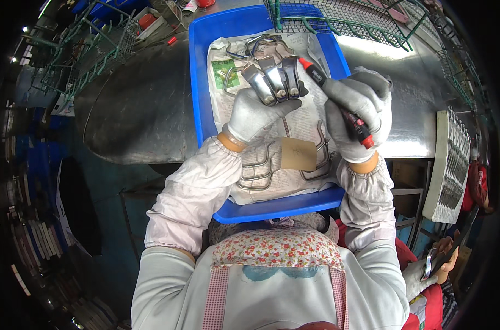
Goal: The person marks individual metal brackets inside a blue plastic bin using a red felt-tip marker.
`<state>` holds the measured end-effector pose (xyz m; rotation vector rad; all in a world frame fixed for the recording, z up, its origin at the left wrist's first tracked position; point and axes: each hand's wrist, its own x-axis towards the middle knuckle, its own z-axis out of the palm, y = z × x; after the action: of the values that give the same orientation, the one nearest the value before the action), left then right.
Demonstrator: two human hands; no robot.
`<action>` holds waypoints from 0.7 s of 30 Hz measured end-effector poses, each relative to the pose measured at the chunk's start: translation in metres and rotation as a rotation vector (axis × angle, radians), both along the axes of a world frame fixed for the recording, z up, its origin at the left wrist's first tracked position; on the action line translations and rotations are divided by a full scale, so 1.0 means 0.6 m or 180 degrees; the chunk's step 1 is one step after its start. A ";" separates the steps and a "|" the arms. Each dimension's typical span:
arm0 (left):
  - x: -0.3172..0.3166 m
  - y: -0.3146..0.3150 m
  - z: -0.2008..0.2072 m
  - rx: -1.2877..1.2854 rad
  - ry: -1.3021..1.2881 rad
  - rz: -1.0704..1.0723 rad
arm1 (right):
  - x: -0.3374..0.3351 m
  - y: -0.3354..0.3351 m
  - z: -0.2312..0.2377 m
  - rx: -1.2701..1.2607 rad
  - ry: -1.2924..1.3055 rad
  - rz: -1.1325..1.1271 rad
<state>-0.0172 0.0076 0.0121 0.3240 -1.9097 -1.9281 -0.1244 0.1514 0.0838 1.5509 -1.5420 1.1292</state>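
In white gloves, both hands are over a blue plastic tray (201, 82) lined with printed paper. My left hand (253, 116) is closed around three shiny bent metal pieces (273, 80), their flat, wide ends pointing away from me. My right hand (360, 113) grips a red marker pen (315, 74), whose red tip comes close to the rightmost metal piece; I cannot tell if they touch. Beyond my left hand lie more bent metal pieces (261, 44). Nearer to me, thin bent metal rods (256, 179) rest on both sides of a brown cardboard piece (299, 154).
A green wire basket (338, 25) overhangs the tray's far right corner. More green wire racks (104, 55) stand at the far left of the metal table (134, 110). A pale slotted block (445, 170) stands on the right. Another person's gloved hand (419, 279) shows at lower right.
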 end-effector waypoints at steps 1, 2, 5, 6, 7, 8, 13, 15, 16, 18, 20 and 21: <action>-0.001 -0.002 0.000 0.0038 0.0051 -0.0088 | 0.000 0.003 -0.003 0.0005 -0.0019 -0.0187; -0.001 -0.004 -0.001 0.0077 0.0102 -0.0175 | -0.001 0.006 -0.005 0.0004 -0.0022 -0.0183; 0.000 -0.004 -0.004 0.0156 0.0019 -0.0201 | 0.000 0.013 -0.003 0.0047 -0.0110 -0.0312; 0.000 -0.004 -0.004 0.0156 0.0018 -0.0203 | 0.001 0.013 -0.004 0.0046 -0.0112 -0.0314; -0.001 -0.004 -0.004 -0.0110 -0.0028 -0.0194 | 0.001 0.012 -0.005 0.0045 -0.0161 -0.0260; -0.001 -0.005 -0.005 -0.0376 -0.0073 -0.0185 | 0.001 0.011 -0.007 0.0044 -0.0211 -0.0206; -0.001 -0.008 -0.020 -0.0670 0.0109 -0.0177 | -0.002 0.011 -0.042 -0.0609 -0.1404 -0.0081; -0.003 -0.006 -0.019 -0.0798 0.0122 -0.0166 | -0.005 0.009 -0.055 -0.0736 -0.1846 0.0092; -0.004 -0.007 -0.022 -0.0665 0.0209 -0.0206 | -0.007 0.007 -0.058 -0.0779 -0.1910 0.0105; -0.004 -0.008 -0.028 -0.0538 0.0299 -0.0250 | -0.008 0.006 -0.059 -0.0829 -0.1971 0.0115; -0.002 -0.008 -0.032 -0.0695 0.0223 -0.0143 | -0.007 0.006 -0.057 -0.0789 -0.2165 0.0173; -0.003 -0.006 -0.031 -0.0701 0.0228 -0.0149 | -0.008 0.007 -0.059 -0.0796 -0.2160 0.0170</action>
<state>-0.0188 0.0037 -0.0063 0.1446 -2.0737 -1.7116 -0.1292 0.1557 0.0486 1.0935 -1.6824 1.9314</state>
